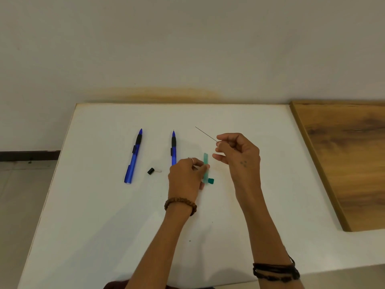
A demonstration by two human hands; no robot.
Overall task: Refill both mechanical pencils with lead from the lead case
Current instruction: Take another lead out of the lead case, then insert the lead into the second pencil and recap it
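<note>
From the head view, the left hand [185,178] grips the translucent green plastic lead case [206,163] above the white counter [104,205]. Beside the case, the right hand [239,155] pinches a thin dark lead [205,133]. Left of the case lie two blue mechanical pencils [133,157] and a small black cap [150,171].

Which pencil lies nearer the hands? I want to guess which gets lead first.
The right-hand blue pencil: its lower end disappears behind the left hand. The other pencil lies apart, farther left.

Two blue mechanical pencils [133,156] [173,148], one lead case [206,163], one lead [205,133], one black cap [150,171].
</note>
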